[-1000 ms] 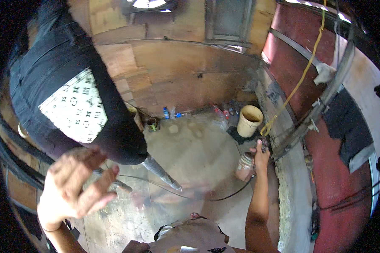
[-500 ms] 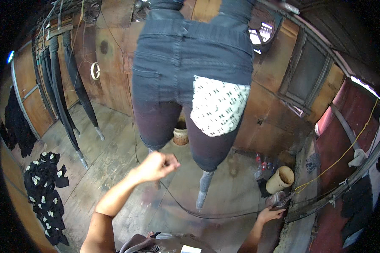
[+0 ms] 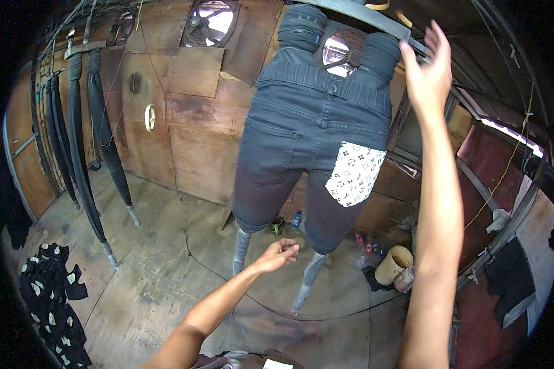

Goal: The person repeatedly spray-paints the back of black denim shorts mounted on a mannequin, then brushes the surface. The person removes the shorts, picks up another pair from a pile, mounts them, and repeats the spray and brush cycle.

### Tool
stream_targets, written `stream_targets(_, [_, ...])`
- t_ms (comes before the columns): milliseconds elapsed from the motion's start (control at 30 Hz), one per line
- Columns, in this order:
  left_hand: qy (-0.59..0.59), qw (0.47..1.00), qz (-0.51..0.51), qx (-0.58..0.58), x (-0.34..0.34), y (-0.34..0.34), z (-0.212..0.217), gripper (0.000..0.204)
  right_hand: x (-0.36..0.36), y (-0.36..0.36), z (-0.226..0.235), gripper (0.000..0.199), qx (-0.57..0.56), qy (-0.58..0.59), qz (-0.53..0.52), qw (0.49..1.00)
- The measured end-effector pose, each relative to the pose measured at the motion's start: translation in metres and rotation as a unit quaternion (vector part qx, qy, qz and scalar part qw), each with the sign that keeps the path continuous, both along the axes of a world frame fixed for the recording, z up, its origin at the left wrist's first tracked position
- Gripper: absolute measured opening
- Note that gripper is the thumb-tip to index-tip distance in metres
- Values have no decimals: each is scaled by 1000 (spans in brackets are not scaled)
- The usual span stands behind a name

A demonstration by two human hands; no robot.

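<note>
Dark denim shorts (image 3: 289,135) are stretched over a two-legged form, whose grey wrapped lower legs (image 3: 310,283) show below the hems. A white patch with a dark pattern (image 3: 356,174) lies on the right seat pocket. Below the hems, in front of the gap between the legs, my left hand (image 3: 279,254) has its fingers curled, with nothing visible in them. My right hand (image 3: 428,67) is raised beside the grey bar (image 3: 381,19) above the form, fingers apart and holding nothing I can see. Whether it touches the bar cannot be told.
Long dark forms (image 3: 83,147) hang at the left. Black garments with white patches (image 3: 52,301) lie on the floor at left. A beige bucket (image 3: 394,265) and a jar-like vessel (image 3: 405,278) stand at right. A dark hose (image 3: 326,319) crosses the floor.
My right hand has left the jar-like vessel beside the bucket and risen to the overhead bar. My left hand appears farther right, beneath the shorts. The view has shifted, showing more above the form.
</note>
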State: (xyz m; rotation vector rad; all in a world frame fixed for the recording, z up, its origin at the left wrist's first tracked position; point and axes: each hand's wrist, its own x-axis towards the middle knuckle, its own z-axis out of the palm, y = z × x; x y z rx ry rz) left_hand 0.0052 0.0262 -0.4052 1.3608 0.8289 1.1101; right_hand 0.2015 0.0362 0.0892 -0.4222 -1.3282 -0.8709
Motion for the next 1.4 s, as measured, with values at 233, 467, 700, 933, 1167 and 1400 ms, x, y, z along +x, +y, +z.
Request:
stream_targets(233, [-30, 992, -1, -122, 12, 16, 9, 66, -15, -3, 91, 22, -160, -150, -103, 970])
stream_targets(467, [-115, 978, 34, -172, 37, 0, 26, 74, 21, -67, -30, 21, 13, -65, -26, 998])
stream_targets(700, [-201, 958, 141, -146, 61, 12, 39, 39, 12, -88, -225, 21, -149, -204, -9, 967])
stream_targets(933, [-184, 966, 149, -107, 64, 27, 29, 30, 25, -78, -249, 18, -246, -214, -23, 945])
stream_targets(1167, [-117, 975, 182, 54, 72, 66, -11, 27, 33, -49, -261, 29, -248, -321, 44, 913])
stream_targets(1400, [-35, 977, 185, 102, 62, 73, -30, 28, 33, -68, -259, 51, -348, -319, -83, 877])
